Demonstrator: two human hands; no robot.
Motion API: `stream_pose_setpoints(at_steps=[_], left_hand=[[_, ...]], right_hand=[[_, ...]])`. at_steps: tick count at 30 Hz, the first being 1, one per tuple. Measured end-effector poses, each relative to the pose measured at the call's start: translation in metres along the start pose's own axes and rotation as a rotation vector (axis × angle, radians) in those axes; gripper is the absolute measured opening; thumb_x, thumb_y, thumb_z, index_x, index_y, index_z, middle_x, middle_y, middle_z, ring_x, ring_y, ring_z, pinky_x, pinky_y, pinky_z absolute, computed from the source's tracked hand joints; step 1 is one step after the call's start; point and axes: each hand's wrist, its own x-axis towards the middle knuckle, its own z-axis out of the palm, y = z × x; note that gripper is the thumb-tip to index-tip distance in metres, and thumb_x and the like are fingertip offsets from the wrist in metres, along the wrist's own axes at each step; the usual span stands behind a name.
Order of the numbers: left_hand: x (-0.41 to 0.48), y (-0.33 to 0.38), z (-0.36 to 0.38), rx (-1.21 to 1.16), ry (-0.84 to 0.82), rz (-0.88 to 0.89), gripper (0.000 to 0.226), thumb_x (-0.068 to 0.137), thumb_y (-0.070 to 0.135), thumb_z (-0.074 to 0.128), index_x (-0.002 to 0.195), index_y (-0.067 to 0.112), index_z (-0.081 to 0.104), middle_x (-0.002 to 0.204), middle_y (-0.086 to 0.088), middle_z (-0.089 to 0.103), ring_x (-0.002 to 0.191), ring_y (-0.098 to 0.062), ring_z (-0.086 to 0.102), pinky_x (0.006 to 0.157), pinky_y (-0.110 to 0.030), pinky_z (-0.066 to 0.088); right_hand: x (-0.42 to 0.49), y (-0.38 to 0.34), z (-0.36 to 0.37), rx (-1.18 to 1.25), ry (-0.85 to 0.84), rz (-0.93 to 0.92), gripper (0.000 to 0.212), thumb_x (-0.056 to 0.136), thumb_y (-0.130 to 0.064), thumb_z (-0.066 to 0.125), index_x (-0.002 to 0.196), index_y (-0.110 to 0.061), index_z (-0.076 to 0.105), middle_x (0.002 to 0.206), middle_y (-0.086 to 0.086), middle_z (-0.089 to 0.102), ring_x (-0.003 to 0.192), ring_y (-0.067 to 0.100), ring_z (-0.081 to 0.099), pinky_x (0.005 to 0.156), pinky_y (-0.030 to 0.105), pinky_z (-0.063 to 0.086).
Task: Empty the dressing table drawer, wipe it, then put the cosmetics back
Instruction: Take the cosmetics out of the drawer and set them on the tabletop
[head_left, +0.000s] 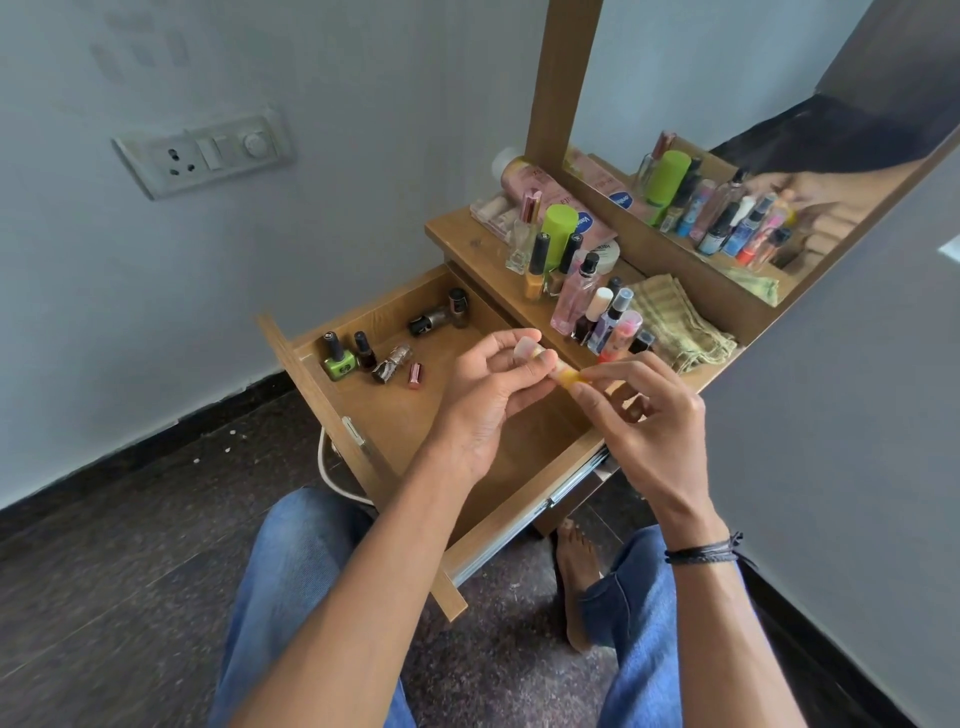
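Both my hands are on one little bottle (565, 375), held in the air over the open drawer (311, 379). It isn't touching the drawer or the bench (467, 234). My left hand (493, 389) has its fingers curled round the pale cap end. My right hand (649, 415) pinches the yellow bottom end between thumb and forefinger, with the other fingers loosely spread. So neither hand is free.

Down in the drawer, at the far left corner, a green polish (337, 361) stands upright with a dark polish (365, 348) just beside it. A silvery tube (396, 361) lies on its side near them, next to a small pink lipstick (414, 375). A pair of dark bottles (431, 321) sits by the back wall, one lying down and one upright. My left palm and forearm block a good chunk of the drawer floor.

The bench behind is crowded with bottles, including a green-capped can (558, 226) and a pink perfume (571, 299). A folded striped cloth (680, 327) lies just beside the row. The mirror (753, 156) above doubles the lot. There's a switch panel (202, 156) on the wall and a white cable (326, 467) under the drawer.

I can't read the bottle's label because my fingers cover the middle. The stuff behind the green can is mostly hidden too.
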Motion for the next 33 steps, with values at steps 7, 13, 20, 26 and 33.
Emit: stream_pose_setpoints(at_steps=[7,13,20,26,33], left_hand=[[-0.001,-0.002,0.002,0.11,0.01,0.046,0.034,0.085,0.008,0.079,0.117,0.012,0.069,0.106,-0.009,0.076,0.105,-0.022,0.072,0.089,-0.032,0.059],[-0.001,-0.003,0.004,0.3,-0.036,0.148,0.038,0.081,0.013,0.083,0.117,0.014,0.071,0.102,-0.002,0.077,0.105,-0.015,0.071,0.092,-0.032,0.057],[-0.005,-0.006,0.009,0.395,-0.179,0.241,0.036,0.081,0.008,0.083,0.115,0.013,0.073,0.104,-0.006,0.076,0.101,-0.018,0.071,0.095,-0.038,0.057],[0.004,-0.01,-0.001,0.508,-0.051,0.237,0.018,0.089,0.021,0.077,0.108,0.02,0.076,0.098,0.005,0.075,0.098,-0.012,0.07,0.083,-0.028,0.058],[0.008,-0.007,-0.01,0.56,0.046,0.209,0.012,0.091,0.014,0.072,0.102,0.018,0.076,0.093,0.002,0.075,0.092,-0.012,0.07,0.073,-0.017,0.054]], right_hand=[[-0.001,0.007,0.002,0.03,-0.107,0.052,0.025,0.084,-0.026,0.083,0.107,-0.016,0.078,0.084,-0.006,0.065,0.077,0.014,0.064,0.069,0.022,0.054],[-0.001,0.009,0.006,-0.011,-0.139,0.048,0.025,0.083,-0.028,0.084,0.106,-0.019,0.077,0.088,-0.01,0.064,0.078,0.01,0.063,0.07,0.02,0.054],[-0.002,0.015,-0.002,-0.031,-0.076,0.065,0.018,0.085,-0.025,0.083,0.1,-0.018,0.078,0.09,-0.009,0.071,0.076,0.01,0.068,0.07,0.023,0.056],[-0.003,0.03,-0.018,-0.034,0.107,0.145,0.017,0.081,-0.016,0.087,0.096,-0.015,0.078,0.085,-0.005,0.073,0.069,0.007,0.066,0.068,0.012,0.051],[-0.002,0.042,-0.013,-0.046,0.204,0.242,0.016,0.083,-0.026,0.086,0.095,-0.022,0.076,0.083,-0.009,0.071,0.068,0.003,0.065,0.07,0.016,0.054]])
